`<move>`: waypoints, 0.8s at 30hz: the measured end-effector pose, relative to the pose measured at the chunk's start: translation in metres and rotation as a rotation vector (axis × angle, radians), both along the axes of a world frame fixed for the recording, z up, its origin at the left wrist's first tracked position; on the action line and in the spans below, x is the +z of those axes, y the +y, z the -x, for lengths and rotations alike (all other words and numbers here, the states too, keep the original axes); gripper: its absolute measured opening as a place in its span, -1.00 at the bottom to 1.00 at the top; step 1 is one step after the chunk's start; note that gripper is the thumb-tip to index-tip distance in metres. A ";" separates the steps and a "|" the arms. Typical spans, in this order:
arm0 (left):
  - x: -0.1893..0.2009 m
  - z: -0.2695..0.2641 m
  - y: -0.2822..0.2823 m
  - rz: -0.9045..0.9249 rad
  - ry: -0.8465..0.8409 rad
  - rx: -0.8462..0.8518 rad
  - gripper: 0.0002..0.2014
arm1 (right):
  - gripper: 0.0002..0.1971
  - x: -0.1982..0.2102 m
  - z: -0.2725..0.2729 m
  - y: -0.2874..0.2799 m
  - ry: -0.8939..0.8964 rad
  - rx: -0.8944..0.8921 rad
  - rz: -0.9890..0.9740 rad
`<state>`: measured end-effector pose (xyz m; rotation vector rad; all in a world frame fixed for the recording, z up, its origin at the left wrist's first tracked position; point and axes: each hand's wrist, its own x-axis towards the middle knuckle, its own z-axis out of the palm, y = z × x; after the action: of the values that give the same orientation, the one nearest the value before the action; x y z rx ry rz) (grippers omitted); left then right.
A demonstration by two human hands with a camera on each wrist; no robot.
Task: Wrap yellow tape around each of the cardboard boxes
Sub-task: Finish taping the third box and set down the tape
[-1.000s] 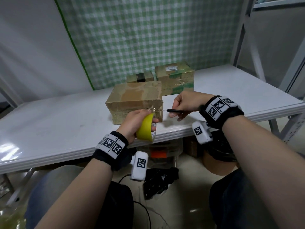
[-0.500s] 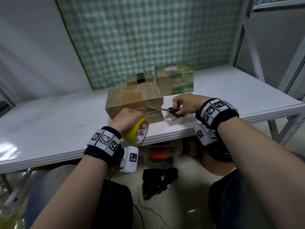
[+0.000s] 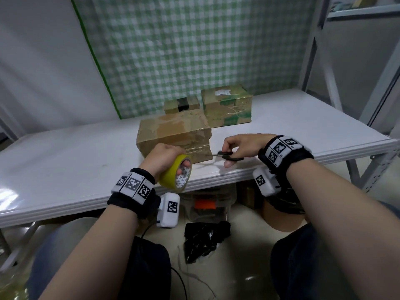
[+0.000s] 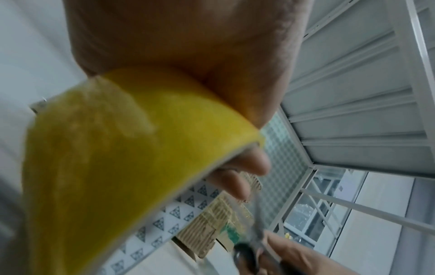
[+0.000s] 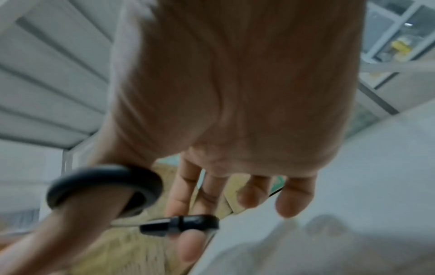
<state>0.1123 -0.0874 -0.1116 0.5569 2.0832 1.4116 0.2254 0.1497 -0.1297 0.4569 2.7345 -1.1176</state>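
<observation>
Cutting the tape at the near box's front right corner.

Head view: left hand [image 3: 161,158] has dropped from 1.0 s ago toward the surface [image 3: 65,161] edge, fingers curled through the core of the yellow tape roll [image 3: 176,177]; right hand [image 3: 242,146] has brought the scissors [image 3: 227,155] in, tips now at the near cardboard box [image 3: 173,135] corner. Likely the strip is being severed, closing this wrap; two boxes behind [image 3: 227,105] remain. Left wrist view: fingers [image 4: 237,178] hooked inside the roll. Right wrist view: thumb and fingers [image 5: 188,188] through the scissor loops, blurred; blade opening unreadable.
</observation>
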 end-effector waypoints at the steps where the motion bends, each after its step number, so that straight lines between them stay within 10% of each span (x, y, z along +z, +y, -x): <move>1: 0.001 -0.001 0.000 -0.014 -0.010 -0.003 -0.74 | -0.64 0.002 -0.001 0.001 0.043 -0.006 0.051; 8: 0.003 -0.006 0.001 -0.165 -0.082 -0.056 -0.73 | -0.65 0.016 -0.008 0.010 0.451 -0.415 0.315; 17: 0.001 -0.009 0.005 -0.240 -0.119 -0.089 -0.73 | -0.46 0.007 -0.013 0.013 -0.198 -0.590 -0.455; 24: -0.001 -0.008 0.005 -0.232 -0.120 -0.078 -0.73 | -0.51 0.013 0.004 0.008 0.010 -0.521 -0.365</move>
<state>0.1200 -0.0821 -0.1128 0.6220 1.7977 1.6112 0.2218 0.1572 -0.1165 1.2707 2.9135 -0.6860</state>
